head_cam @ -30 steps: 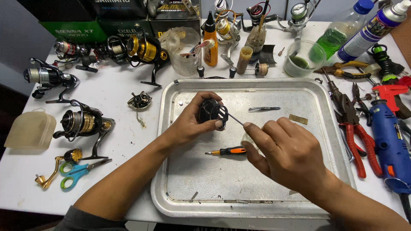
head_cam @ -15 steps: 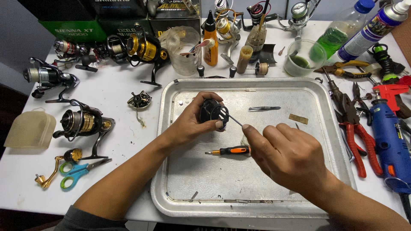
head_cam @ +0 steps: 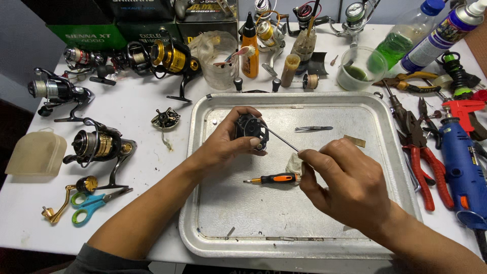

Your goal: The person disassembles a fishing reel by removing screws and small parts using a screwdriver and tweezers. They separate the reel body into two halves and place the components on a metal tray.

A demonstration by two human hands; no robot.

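Green box (head_cam: 89,36) far left, dark boxes (head_cam: 152,10) beside

The left hand (head_cam: 231,142) wraps the black reel body (head_cam: 252,131), hiding its near side and whatever the palm covers. The thin rod's (head_cam: 282,139) near end vanishes inside the right hand (head_cam: 350,182), as does most of the pale cloth (head_cam: 295,164). The blue rotary tool (head_cam: 464,172) is cut off at the right edge, the boxes (head_cam: 96,30) by the top edge. The small bit (head_cam: 231,232) low in the tray (head_cam: 203,238) is too tiny to tell.
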